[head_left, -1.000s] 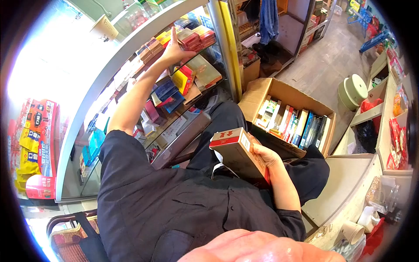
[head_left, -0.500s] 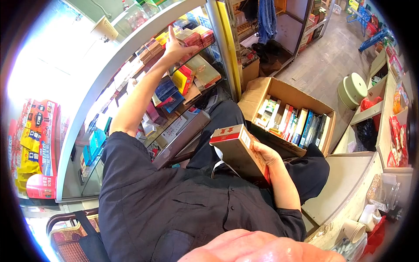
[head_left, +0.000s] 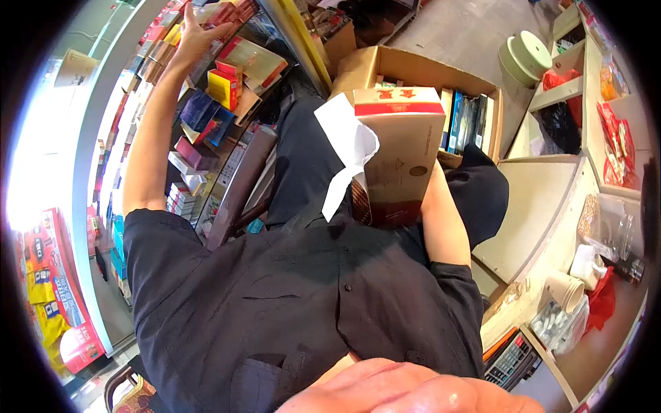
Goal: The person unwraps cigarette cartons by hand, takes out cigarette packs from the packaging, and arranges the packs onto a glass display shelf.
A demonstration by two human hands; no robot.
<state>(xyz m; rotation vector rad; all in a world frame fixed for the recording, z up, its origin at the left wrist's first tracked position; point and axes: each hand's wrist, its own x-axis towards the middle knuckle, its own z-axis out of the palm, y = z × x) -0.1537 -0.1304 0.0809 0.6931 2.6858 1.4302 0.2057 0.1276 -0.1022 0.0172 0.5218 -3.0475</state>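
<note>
- Reaching with the left hand (head_left: 195, 43) is the step in hand: the arm extends to the rows of small packs (head_left: 160, 56) at the far end of the display case's upper shelf.
- Left hand state: thumb and forefinger spread wide, nothing pinched between them. Fingertip contact with the packs cannot be confirmed.
- Right hand state: hidden behind the red-banded box (head_left: 406, 148); finger closure cannot be told. The right forearm (head_left: 446, 224) runs up to the box's side.
- Box position: in front of the torso, over the lap, printed end uppermost. A white flap (head_left: 354, 148) projects from its left side and hangs downward.
- Below the left hand: a yellow box (head_left: 222, 88) and a dark blue box (head_left: 198, 110) lie at angles on the lower shelf, near its inner edge.
- Beyond the red-banded box: a cardboard carton (head_left: 494, 91) with slim boxes (head_left: 456, 122) standing on edge by its right wall.
- Right side: a calculator (head_left: 513, 361) rests near the corner of the counter.
- Next move, as judged: picking up a pack calls for closing thumb and forefinger on one item without dragging its neighbours; the red-banded box calls for steady support, flap kept free of the sleeve.
</note>
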